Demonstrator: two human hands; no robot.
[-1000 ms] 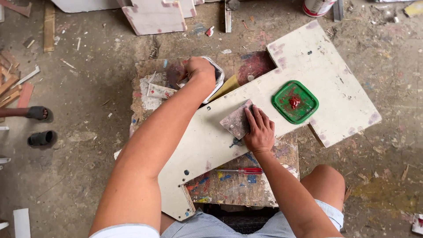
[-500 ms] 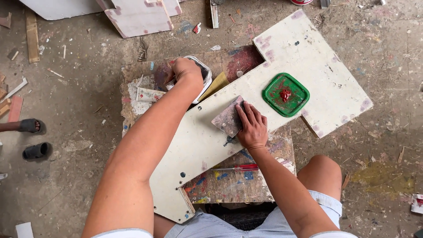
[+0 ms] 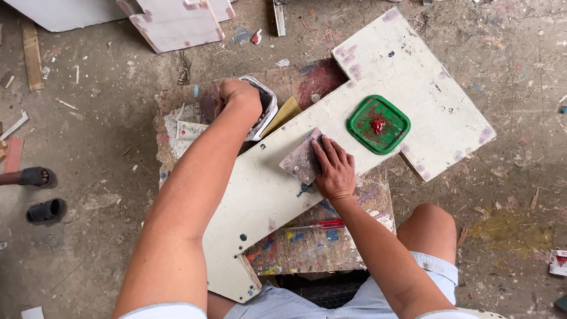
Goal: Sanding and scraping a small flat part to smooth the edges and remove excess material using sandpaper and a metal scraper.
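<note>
Down at the far left I see a dusty concrete floor (image 3: pixel 88 177) strewn with wood chips and scraps, with a pair of dark sandals (image 3: pixel 36 192) lying near the frame edge. Moving right, a low, paint-stained work block (image 3: pixel 307 245) sits in front of my knees, and a cream-coloured cut panel (image 3: pixel 407 77) lies across it on a slant, its wide end overhanging the block toward the upper right and its narrow end overhanging toward me. My left hand (image 3: pixel 236 97) is closed over the rim of a small white tub (image 3: pixel 267 109) that stands on the block just beside the panel's upper-left edge. A yellowish scraper (image 3: pixel 284 113) pokes out between tub and panel. Further right, my right hand (image 3: pixel 333 168) lies flat, fingers together, pressing a worn square sanding pad (image 3: pixel 301 159) onto the panel's middle. A red-handled tool (image 3: pixel 316 225) rests on the block below that wrist. Next comes a green square lid (image 3: pixel 378 124) with a red blob of paste, lying on the panel well apart from the pad. Open floor stretches to the right of the panel, while more pale boards (image 3: pixel 171 23) crowd the top left
</note>
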